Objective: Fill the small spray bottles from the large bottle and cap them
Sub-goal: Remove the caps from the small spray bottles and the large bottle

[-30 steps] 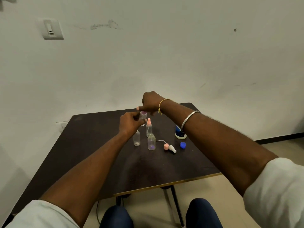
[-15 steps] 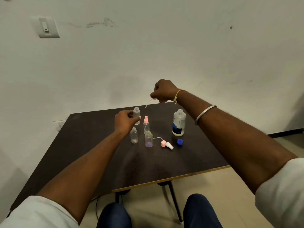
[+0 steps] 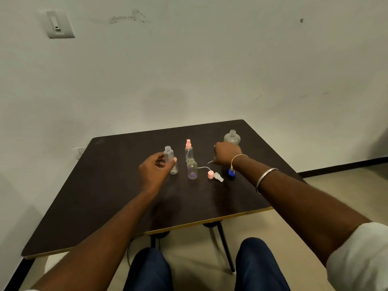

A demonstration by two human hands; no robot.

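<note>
On the dark desk, an uncapped small bottle is held upright by the left hand, grip closed on it. A second clear bottle is partly hidden just behind that hand. A capped bottle stands farther back, an open one nearer. A loose pink sprayer lies right of these. The right hand is clenched on a spray tube, in front of the large bottle. A blue cap sits beside the wrist.
</note>
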